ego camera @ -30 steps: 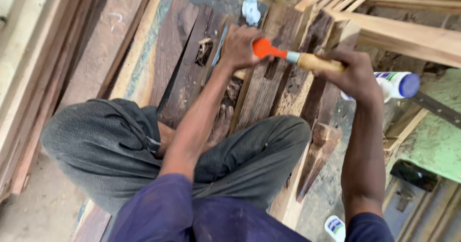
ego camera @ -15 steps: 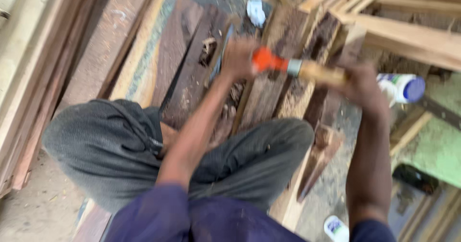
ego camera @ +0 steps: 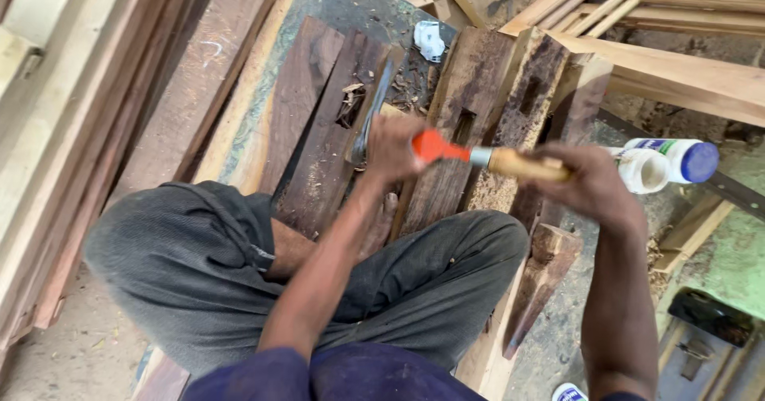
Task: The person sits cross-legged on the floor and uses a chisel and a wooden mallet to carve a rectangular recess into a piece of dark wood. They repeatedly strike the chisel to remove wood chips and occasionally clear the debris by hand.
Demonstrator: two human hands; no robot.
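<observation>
I sit cross-legged on dark wooden planks. My left hand (ego camera: 390,148) grips a dark metal chisel (ego camera: 368,121) whose blade points away from me onto a dark plank (ego camera: 319,142). My right hand (ego camera: 594,187) holds the wooden handle of a hammer (ego camera: 510,164). The hammer's orange head (ego camera: 430,144) is right beside my left hand, at the chisel's near end. Just past the hammer lies a plank with a cut rectangular slot (ego camera: 464,125).
A white bottle with a blue cap (ego camera: 679,159) and an open white jar (ego camera: 644,170) lie right of my right hand. Pale wooden frames (ego camera: 677,70) stand at the back right, long boards (ego camera: 72,130) on the left. A wedge-shaped offcut (ego camera: 542,277) rests by my knee.
Both hands and the hammer sit lower in the picture than a second ago, and were blurred by motion half a second ago. The orange head stays beside my left hand.
</observation>
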